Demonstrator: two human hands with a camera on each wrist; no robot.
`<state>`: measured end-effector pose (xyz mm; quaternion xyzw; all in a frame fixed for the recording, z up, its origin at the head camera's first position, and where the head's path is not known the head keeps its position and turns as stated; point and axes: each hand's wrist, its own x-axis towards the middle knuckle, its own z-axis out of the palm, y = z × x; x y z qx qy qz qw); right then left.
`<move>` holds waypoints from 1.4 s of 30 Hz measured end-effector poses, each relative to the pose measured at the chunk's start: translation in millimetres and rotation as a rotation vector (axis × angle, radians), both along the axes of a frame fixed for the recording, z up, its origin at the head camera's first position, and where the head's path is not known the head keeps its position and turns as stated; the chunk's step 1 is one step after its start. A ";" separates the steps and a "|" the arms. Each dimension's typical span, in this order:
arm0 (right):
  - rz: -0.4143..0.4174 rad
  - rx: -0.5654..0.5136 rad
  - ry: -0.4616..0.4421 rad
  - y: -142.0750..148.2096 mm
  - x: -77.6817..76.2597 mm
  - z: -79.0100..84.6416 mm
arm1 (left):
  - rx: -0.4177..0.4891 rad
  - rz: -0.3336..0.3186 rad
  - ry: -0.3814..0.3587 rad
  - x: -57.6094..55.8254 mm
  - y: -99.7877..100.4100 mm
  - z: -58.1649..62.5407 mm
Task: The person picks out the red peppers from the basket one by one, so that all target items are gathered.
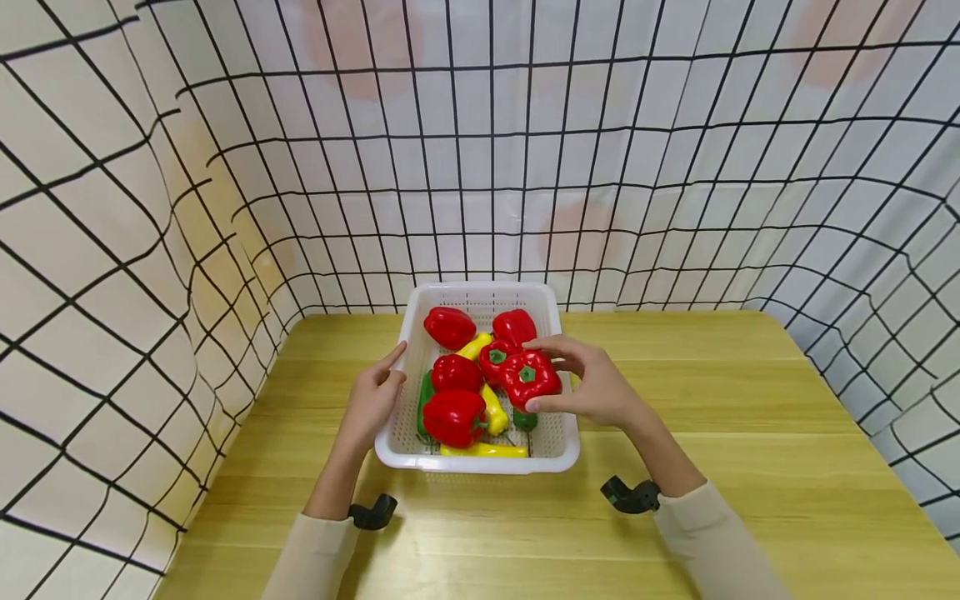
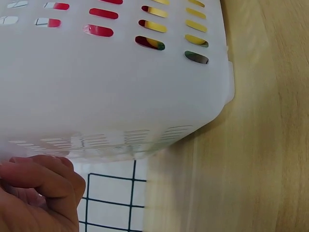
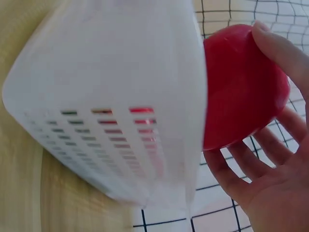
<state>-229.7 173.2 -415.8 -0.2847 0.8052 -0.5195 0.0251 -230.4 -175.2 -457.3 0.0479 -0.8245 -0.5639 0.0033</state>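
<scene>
**Presently: right hand point(image 1: 588, 385) grasping a red bell pepper point(image 1: 536, 392) at the right side of the basket point(image 1: 480, 466)**

Nearest you, a strip of bare wooden table point(image 1: 480, 537) lies between your sleeves and the basket's near rim. Devices worn on your left wrist point(image 1: 372, 512) and right wrist point(image 1: 632, 495) jut inward over that strip. Bare table runs along both sides; the right offers you the wider room.

Inside the near wall a yellow pepper point(image 1: 483, 451) lies lengthwise, with a large red pepper point(image 1: 454, 418) just beyond it.

Your left hand point(image 1: 372, 400) is at the left rim, index finger and thumb against it. Whether it grips or merely rests there cannot be told.

Your right hand holds the bell pepper between thumb and fingers, its stem end showing upward. A green pepper point(image 1: 525, 419) shows partly from beneath; a smaller red pepper point(image 1: 492, 358) sits close on its left, contact unconfirmed.

Hazards, as judged: glossy, rounded skin could slip from a fingertip hold; a low sideways pull could catch the right rim; uneven pressure from your left hand could slide the basket; disturbed neighbours could roll.

Farther back, two red peppers point(image 1: 450, 327) point(image 1: 514, 325) lie apart near the far wall, with some bare floor between. Close behind the far rim rises the gridded backdrop point(image 1: 512, 192), leaving little room that way.
</scene>
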 end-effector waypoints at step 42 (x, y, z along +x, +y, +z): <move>-0.365 -0.045 -0.180 115.0 -64.8 -60.4 | -0.003 -0.003 0.007 0.1 -2.1 -4.2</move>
